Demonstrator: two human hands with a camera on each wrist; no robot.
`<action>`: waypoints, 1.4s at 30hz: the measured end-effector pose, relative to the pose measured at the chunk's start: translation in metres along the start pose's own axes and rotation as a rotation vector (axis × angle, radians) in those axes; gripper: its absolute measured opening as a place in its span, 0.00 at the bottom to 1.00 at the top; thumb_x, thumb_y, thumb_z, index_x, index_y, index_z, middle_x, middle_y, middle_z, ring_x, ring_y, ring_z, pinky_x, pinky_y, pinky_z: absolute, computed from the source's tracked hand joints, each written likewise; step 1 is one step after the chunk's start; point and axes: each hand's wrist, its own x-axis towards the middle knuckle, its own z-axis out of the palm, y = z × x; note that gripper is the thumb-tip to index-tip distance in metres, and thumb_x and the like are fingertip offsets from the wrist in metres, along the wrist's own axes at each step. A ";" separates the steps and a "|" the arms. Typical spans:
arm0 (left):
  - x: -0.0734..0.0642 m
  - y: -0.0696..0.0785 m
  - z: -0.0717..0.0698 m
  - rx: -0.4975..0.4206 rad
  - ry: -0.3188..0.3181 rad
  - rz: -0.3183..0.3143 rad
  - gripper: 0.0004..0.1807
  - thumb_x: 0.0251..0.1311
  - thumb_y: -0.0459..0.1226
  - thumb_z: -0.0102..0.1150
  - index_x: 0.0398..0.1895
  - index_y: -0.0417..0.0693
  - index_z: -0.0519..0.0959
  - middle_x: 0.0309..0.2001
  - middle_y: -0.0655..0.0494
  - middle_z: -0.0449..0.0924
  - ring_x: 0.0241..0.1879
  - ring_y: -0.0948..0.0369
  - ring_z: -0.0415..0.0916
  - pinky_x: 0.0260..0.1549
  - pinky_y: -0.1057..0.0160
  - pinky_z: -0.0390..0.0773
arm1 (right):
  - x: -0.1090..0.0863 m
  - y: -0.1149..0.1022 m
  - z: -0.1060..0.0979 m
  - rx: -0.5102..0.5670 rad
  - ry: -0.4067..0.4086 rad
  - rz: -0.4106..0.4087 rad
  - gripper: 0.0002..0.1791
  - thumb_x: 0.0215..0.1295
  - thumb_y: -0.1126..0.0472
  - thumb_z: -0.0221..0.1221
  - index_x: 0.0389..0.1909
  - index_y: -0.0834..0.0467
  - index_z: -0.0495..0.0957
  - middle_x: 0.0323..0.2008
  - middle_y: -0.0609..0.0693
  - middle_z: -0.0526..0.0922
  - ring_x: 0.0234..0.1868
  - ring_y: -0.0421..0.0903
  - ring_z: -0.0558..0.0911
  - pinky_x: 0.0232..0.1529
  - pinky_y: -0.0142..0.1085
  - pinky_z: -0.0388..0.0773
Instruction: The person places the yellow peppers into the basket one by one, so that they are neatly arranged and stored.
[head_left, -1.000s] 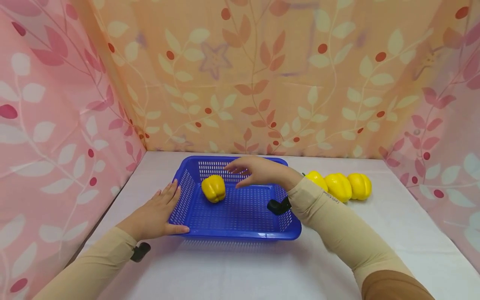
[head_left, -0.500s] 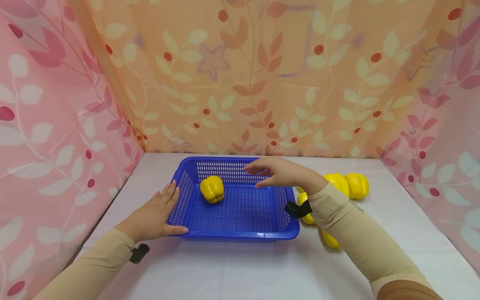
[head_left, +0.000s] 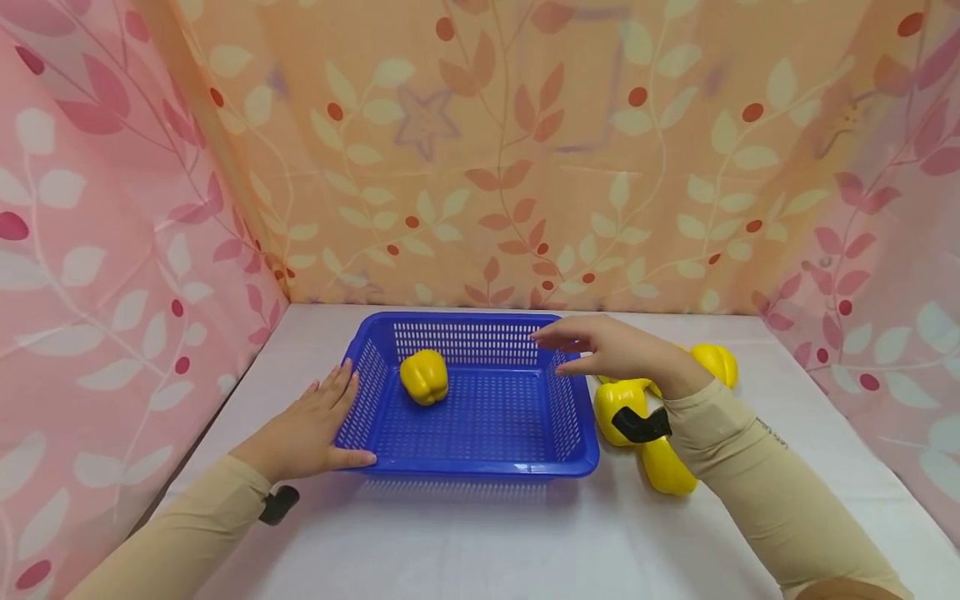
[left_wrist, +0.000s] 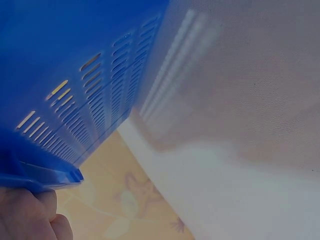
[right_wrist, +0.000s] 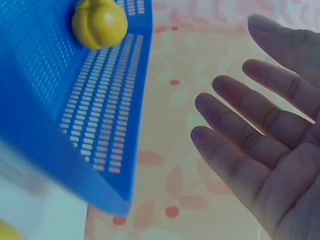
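A blue plastic basket (head_left: pixel 480 468) with slotted walls stands mid-table. Inside, toward its left end, lies a yellow bell pepper (head_left: pixel 424 377), seen also in the right wrist view. My left hand (head_left: pixel 307 429) rests on the basket's left rim, fingers along the side and thumb at the front corner. Over the basket's right rim hovers my right hand (head_left: pixel 611 346), holding nothing; its fingers are spread in the right wrist view. Beneath and beside the right wrist are more yellow bell peppers, one (head_left: pixel 621 410) against the basket's right side and another (head_left: pixel 667 468) nearer the front.
Another yellow pepper (head_left: pixel 716 364) sits farther back on the right, with one more mostly hidden behind the right hand. A white cloth (head_left: pixel 480 542) covers the table. Floral curtains (head_left: pixel 480 167) enclose the back and both sides.
My right hand has moved rightward from above the basket's middle to its right rim, uncovering peppers at the front right. The left hand and the pepper in the basket have stayed put.
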 end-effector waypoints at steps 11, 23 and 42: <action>-0.001 0.000 0.000 0.005 -0.004 -0.003 0.65 0.41 0.75 0.42 0.68 0.31 0.46 0.70 0.36 0.35 0.69 0.43 0.36 0.63 0.40 0.45 | -0.028 0.017 -0.011 0.033 0.054 0.052 0.25 0.59 0.58 0.60 0.59 0.54 0.70 0.55 0.53 0.75 0.56 0.53 0.73 0.56 0.48 0.69; 0.001 0.000 0.000 0.012 -0.003 0.000 0.64 0.42 0.73 0.46 0.68 0.31 0.46 0.71 0.36 0.35 0.69 0.43 0.36 0.63 0.41 0.45 | -0.064 0.042 -0.014 0.017 0.101 0.102 0.27 0.57 0.60 0.62 0.59 0.56 0.69 0.55 0.53 0.75 0.55 0.52 0.75 0.54 0.48 0.70; 0.000 -0.001 0.002 0.019 -0.004 -0.007 0.65 0.40 0.76 0.41 0.69 0.33 0.45 0.71 0.37 0.34 0.70 0.44 0.35 0.63 0.41 0.45 | -0.109 0.068 -0.006 0.031 0.083 0.267 0.31 0.57 0.52 0.62 0.59 0.62 0.68 0.55 0.61 0.73 0.54 0.57 0.74 0.51 0.47 0.74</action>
